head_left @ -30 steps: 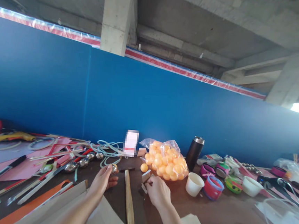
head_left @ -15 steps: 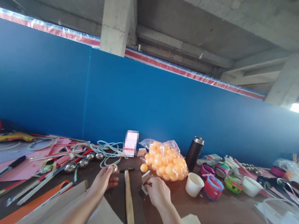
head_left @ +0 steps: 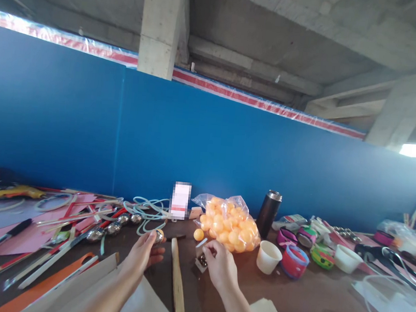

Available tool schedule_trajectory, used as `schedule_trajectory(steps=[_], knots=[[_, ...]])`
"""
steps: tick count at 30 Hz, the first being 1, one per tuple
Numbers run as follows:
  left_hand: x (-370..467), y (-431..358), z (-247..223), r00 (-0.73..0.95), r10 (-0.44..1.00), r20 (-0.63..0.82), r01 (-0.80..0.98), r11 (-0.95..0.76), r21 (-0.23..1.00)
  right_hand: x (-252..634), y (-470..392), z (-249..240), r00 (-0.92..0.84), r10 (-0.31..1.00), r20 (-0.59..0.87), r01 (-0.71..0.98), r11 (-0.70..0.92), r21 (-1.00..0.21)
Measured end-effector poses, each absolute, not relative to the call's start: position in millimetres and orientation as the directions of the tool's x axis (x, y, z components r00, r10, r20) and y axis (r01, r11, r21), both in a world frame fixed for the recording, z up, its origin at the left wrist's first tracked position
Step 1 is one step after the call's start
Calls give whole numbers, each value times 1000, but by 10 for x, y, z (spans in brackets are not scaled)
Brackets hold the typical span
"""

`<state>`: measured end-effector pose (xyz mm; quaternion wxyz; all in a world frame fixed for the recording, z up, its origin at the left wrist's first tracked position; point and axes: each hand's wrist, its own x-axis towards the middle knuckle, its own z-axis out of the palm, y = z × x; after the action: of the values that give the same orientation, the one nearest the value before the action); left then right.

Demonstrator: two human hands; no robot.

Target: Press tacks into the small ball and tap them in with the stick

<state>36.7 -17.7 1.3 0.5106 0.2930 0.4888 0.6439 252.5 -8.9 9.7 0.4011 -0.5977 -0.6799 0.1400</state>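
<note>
The left hand point(head_left: 143, 253) pinches a small shiny metal ball point(head_left: 159, 235) at its fingers, just above the brown surface point(head_left: 300, 300). The right hand point(head_left: 220, 268) holds its fingers closed on a small open box of dark beads point(head_left: 201, 261), beside the wooden stick point(head_left: 177, 284). Risk: the smooth ball may slip and roll among the clutter; tilting the box may spill its beads.

A brown table point(head_left: 312, 301) is crowded with loose items. A bag of orange balls point(head_left: 229, 224), a black flask point(head_left: 267, 214), two white cups point(head_left: 268, 256), tape rolls point(head_left: 292, 260), a wooden stick point(head_left: 178, 284), pink paper point(head_left: 8, 231), metal spoons point(head_left: 109, 227) and coiled tubing point(head_left: 148, 209) are seen on it.
</note>
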Motion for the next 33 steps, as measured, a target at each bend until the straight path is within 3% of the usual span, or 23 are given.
schedule_trajectory(steps=[4,9,17,33], knots=[[526,-352,149,-99,986,-132,-474,70,878,2419,-119,102,-1,917,398,439,358,-824],[634,-483,170,141,980,-138,-517,192,834,2267,-185,72,-56,949,311,139,316,-939],[623,-420,26,246,950,-190,-476,289,830,2183,-312,122,-120,962,245,190,264,-946],[601,-465,111,331,914,-236,-459,374,806,2120,-364,202,-168,970,178,-20,177,-984]])
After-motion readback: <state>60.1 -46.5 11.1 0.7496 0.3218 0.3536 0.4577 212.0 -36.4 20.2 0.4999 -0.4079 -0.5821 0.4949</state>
